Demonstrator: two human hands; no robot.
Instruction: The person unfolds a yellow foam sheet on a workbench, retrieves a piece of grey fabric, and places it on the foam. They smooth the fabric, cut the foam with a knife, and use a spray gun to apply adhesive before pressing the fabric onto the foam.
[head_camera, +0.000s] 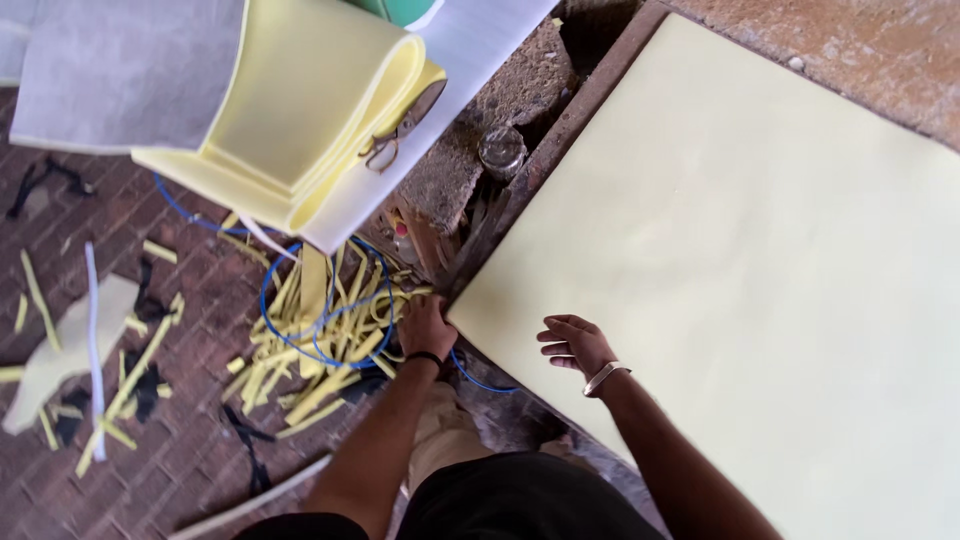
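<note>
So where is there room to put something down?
The big pale yellow foam sheet is bare beyond the right hand. The brick floor has gaps at lower left. It is crowded by the left hand: foam strips, blue hose.

An upholstery workshop: a foam sheet (760, 270) on the bench, shears (403, 127), yellow offcuts (320, 350) littering the brick floor (190, 460).

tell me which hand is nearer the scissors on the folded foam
Left. The left hand is down at the foam sheet's corner, below the scissors. The right hand rests on the sheet, farther away.
</note>
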